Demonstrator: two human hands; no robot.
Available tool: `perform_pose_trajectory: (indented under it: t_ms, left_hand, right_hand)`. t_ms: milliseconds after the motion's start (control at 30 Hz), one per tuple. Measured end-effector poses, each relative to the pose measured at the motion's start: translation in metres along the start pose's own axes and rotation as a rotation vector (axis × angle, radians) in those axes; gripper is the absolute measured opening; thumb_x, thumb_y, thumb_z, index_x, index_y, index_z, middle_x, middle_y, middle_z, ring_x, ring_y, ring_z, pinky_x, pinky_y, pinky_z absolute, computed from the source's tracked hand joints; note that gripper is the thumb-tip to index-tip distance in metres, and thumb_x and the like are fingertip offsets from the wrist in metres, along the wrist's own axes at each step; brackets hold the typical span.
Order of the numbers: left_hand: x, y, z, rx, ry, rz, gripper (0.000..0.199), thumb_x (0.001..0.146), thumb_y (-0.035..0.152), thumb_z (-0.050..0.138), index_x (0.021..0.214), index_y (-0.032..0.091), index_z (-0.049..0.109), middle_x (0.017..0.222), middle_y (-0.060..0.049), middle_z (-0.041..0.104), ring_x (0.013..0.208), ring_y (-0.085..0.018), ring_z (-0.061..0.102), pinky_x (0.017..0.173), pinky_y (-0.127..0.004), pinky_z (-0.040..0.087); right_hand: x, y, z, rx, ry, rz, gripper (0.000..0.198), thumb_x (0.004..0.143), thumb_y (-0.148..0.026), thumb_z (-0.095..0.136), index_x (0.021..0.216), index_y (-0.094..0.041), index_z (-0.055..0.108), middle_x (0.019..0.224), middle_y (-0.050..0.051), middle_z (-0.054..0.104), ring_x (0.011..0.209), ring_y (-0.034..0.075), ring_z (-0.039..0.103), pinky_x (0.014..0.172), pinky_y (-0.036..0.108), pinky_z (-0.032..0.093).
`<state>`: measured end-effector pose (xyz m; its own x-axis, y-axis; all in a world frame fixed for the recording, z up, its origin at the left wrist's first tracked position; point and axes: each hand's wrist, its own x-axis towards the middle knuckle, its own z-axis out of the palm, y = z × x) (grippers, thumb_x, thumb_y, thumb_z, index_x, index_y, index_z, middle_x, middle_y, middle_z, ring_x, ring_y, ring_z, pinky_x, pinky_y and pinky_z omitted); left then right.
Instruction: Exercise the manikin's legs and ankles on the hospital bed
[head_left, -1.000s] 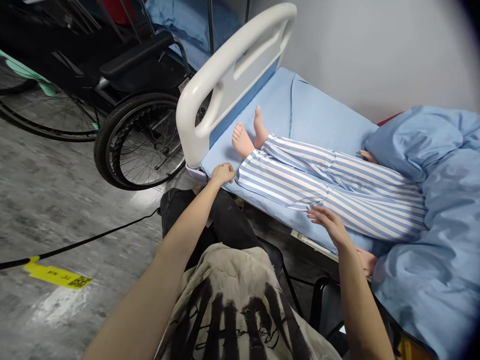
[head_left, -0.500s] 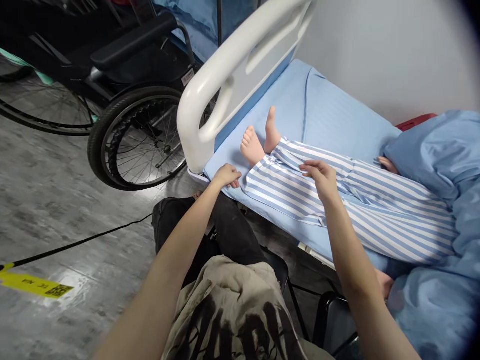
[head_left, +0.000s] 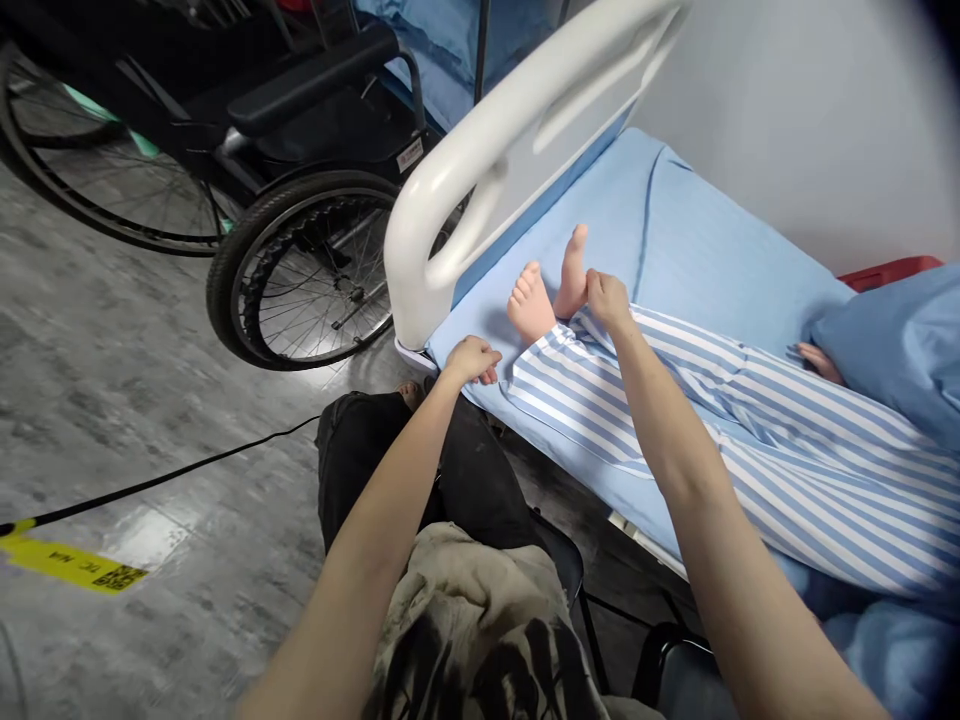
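A manikin-like figure lies on the bed in blue-and-white striped trousers, its two bare feet towards the footboard. My right hand is at the far ankle, fingers pinched together on the trouser cuff beside the far foot. The near foot points up, its ankle circled by the other gathered cuff. My left hand rests low at the mattress edge, left of the near trouser leg, with its fingers curled. Whatever may be between those fingers is hidden.
A white footboard rises beyond my left hand. Left of it stands a black wheelchair. Blue bedding bunches at the right, by a red object. A black chair is below the bed's side. A yellow-tagged cord crosses the left.
My right hand has moved from above the trouser shins to the far ankle and closed at the cuff. My left hand keeps its place by the mattress edge. The view has shifted left.
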<state>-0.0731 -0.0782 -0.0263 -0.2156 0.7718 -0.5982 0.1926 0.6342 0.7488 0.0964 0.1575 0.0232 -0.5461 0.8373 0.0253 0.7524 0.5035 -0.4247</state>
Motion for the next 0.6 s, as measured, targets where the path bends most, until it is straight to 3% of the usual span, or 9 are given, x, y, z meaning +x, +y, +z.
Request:
perform_pose_trajectory:
  t_ms: [200, 367, 467, 533, 600]
  left_hand:
    - [0.004, 0.0, -0.002, -0.022, -0.037, -0.045, 0.023, 0.087, 0.032, 0.055, 0.077, 0.013, 0.061, 0.069, -0.01, 0.072, 0.056, -0.015, 0.066, 0.049, -0.022, 0.041]
    - [0.004, 0.002, -0.003, -0.069, -0.059, -0.04, 0.019, 0.086, 0.029, 0.055, 0.077, 0.013, 0.059, 0.068, -0.01, 0.072, 0.052, -0.014, 0.063, 0.047, -0.022, 0.039]
    - [0.003, 0.003, -0.003, -0.088, -0.044, -0.043, 0.014, 0.085, 0.025, 0.055, 0.077, 0.013, 0.058, 0.067, -0.008, 0.072, 0.05, -0.014, 0.063, 0.046, -0.022, 0.038]
    - [0.001, 0.005, -0.003, -0.087, -0.052, -0.056, 0.013, 0.084, 0.023, 0.055, 0.076, 0.013, 0.058, 0.067, -0.009, 0.072, 0.05, -0.014, 0.063, 0.046, -0.022, 0.038]
    - [-0.001, 0.008, -0.003, -0.081, -0.065, -0.064, 0.015, 0.085, 0.023, 0.055, 0.074, 0.013, 0.058, 0.068, -0.009, 0.072, 0.051, -0.014, 0.063, 0.047, -0.022, 0.039]
  right_hand:
    - [-0.017, 0.03, -0.008, -0.201, 0.008, 0.07, 0.05, 0.102, -0.044, 0.031, 0.08, -0.017, 0.067, 0.093, 0.017, 0.072, 0.093, 0.028, 0.062, 0.08, 0.034, 0.042]
    - [-0.028, 0.048, -0.025, -0.245, -0.015, 0.114, 0.045, 0.098, -0.041, 0.038, 0.084, -0.014, 0.071, 0.088, 0.017, 0.073, 0.087, 0.026, 0.063, 0.073, 0.032, 0.04]
    - [-0.028, 0.049, -0.032, -0.317, -0.059, 0.098, 0.041, 0.096, -0.033, 0.04, 0.092, -0.009, 0.073, 0.093, 0.021, 0.072, 0.091, 0.028, 0.063, 0.08, 0.037, 0.04]
    - [-0.023, 0.044, -0.035, -0.425, -0.019, 0.061, 0.034, 0.093, -0.022, 0.045, 0.098, -0.003, 0.073, 0.099, 0.026, 0.07, 0.099, 0.032, 0.062, 0.088, 0.045, 0.038]
    - [-0.012, 0.035, -0.035, -0.399, 0.035, -0.006, 0.032, 0.089, -0.015, 0.049, 0.108, 0.0, 0.071, 0.106, 0.028, 0.068, 0.106, 0.034, 0.06, 0.095, 0.05, 0.036]
